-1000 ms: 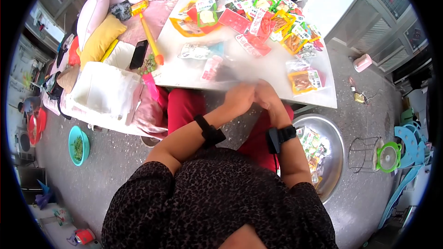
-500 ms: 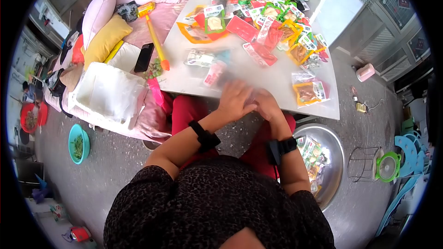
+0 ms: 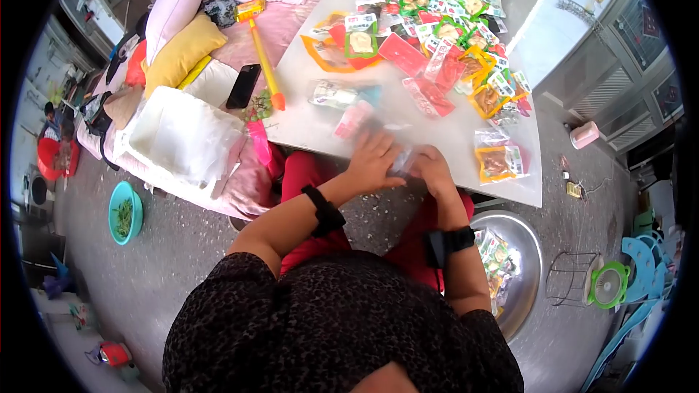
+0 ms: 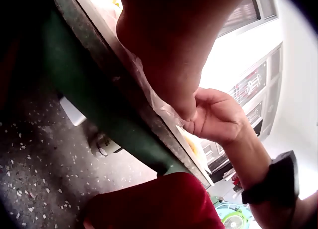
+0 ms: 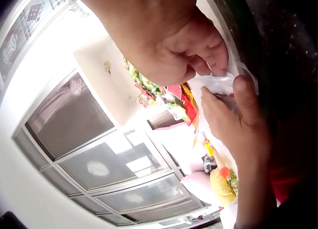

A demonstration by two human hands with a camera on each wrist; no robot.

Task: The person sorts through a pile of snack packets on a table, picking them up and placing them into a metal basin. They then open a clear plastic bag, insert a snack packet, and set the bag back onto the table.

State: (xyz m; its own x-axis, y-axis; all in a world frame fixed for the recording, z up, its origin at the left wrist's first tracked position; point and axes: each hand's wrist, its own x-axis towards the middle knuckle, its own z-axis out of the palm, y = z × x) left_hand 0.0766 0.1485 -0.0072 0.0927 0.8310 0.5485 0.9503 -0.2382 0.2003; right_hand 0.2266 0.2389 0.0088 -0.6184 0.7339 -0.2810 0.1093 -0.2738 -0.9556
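Observation:
A clear plastic bag (image 3: 403, 161) lies at the table's near edge, with a pink-and-white packet (image 3: 354, 118) and a white-and-blue packet (image 3: 336, 94) at its far side; whether these are inside it I cannot tell. The left hand (image 3: 374, 163) rests on the bag, fingers fairly straight and spread. Close to its right, the right hand (image 3: 435, 171) pinches the bag's edge with curled fingers. Crumpled film (image 5: 218, 82) shows between both hands in the right wrist view. In the left wrist view the right hand (image 4: 218, 115) touches the film beside the left hand (image 4: 164, 50).
Many colourful packets (image 3: 448, 25) fill and spill from a white box at the table's (image 3: 291, 127) far side. A metal basin (image 3: 530, 269) of packets stands on the floor at right. Left are a bed with pillows, a phone (image 3: 243, 86) and a white foam box (image 3: 182, 127).
The hands, close together a second ago, have moved apart slightly, the left fingers spreading over the bag. The head view has shifted, so the table appears lower and further right.

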